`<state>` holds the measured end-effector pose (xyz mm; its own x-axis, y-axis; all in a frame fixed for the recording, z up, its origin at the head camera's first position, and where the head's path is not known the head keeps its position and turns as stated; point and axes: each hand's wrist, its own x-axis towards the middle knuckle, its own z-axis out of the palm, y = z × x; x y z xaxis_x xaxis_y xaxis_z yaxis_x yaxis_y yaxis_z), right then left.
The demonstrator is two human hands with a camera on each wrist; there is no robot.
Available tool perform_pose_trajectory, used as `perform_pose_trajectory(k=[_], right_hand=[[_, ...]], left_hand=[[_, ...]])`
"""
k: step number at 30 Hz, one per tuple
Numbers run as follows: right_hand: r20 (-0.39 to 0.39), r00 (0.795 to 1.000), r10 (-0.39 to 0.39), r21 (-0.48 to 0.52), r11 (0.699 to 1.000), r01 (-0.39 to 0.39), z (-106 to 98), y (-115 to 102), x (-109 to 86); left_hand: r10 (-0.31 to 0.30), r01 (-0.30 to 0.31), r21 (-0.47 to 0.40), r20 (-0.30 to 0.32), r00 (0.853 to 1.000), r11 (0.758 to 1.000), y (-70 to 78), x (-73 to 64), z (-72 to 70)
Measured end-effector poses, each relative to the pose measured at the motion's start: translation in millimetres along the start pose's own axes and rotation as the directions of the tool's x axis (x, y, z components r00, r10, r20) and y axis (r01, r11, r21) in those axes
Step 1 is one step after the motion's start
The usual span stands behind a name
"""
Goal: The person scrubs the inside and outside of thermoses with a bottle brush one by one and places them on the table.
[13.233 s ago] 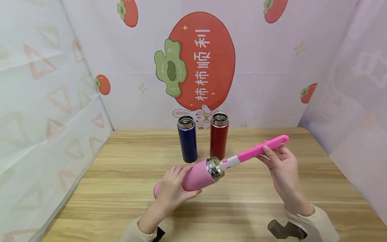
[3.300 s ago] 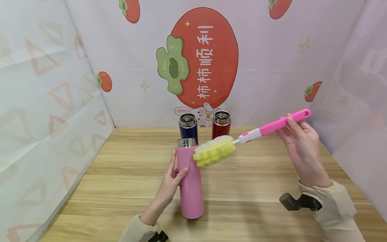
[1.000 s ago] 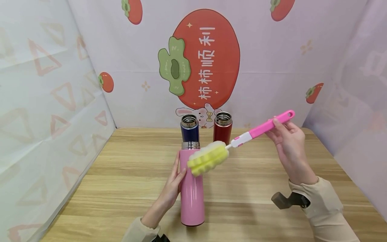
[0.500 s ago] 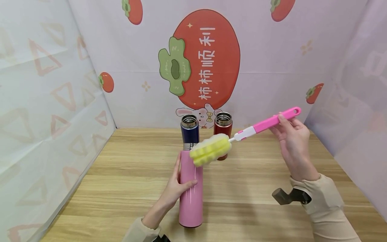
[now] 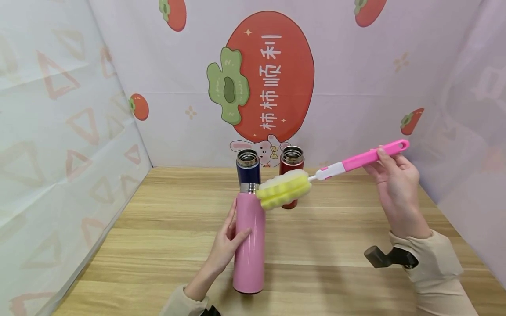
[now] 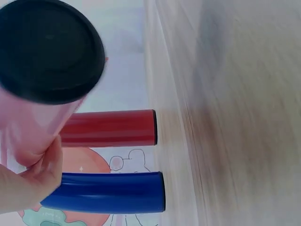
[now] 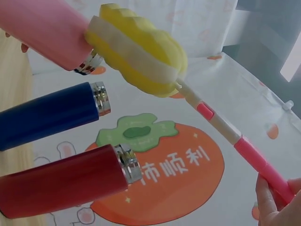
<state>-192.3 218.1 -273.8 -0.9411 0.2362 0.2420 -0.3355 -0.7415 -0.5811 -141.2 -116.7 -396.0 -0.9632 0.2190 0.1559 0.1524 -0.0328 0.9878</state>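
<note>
Here we are with our left hand [image 5: 223,249] wrapped around the pink bottle [image 5: 250,256], thumb across its front, and the bottle looks close to upright. The left wrist view shows us its dark base [image 6: 49,52], so we judge it to be up off the table [image 5: 158,250]. Over to the other side, our right hand [image 5: 399,188] pinches the pink handle [image 5: 357,160] of the brush [image 5: 332,170], and down slants the yellow-and-white sponge [image 5: 283,189], its tip right by the bottle's steel neck [image 5: 247,188]. Touching, or just in front? We can't tell from these angles. Behind, well within the picture, stand the blue bottle [image 7: 51,113] and the red bottle [image 7: 66,181], side by side on the table, both without lids. To do this well, we'd say, that left grip wants to be firm, since a smooth, glossy side could slip. The pinch on the handle looks light and far from the sponge, so any wobble up here would grow down there; a fuller grip might steady it. Small, slow moves would suit the soft sponge so near that hard metal edge.
</note>
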Motion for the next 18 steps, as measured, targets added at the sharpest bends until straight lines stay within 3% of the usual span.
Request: perform_pose_trajectory(k=[7, 18], right_hand=[[-0.009, 1.000, 0.019, -0.019, 1.000, -0.019, 1.9, -1.5, -0.6], [0.061, 0.995, 0.081, -0.084, 0.994, -0.076, 0.6, 4.4, -6.7]], left_hand=[[0.075, -0.074, -0.046, 0.025, 0.997, 0.996, -2.4, -0.1, -0.3], [0.022, -0.020, -0.093, 0.025, 0.999, 0.996, 3.1, 1.1, 0.1]])
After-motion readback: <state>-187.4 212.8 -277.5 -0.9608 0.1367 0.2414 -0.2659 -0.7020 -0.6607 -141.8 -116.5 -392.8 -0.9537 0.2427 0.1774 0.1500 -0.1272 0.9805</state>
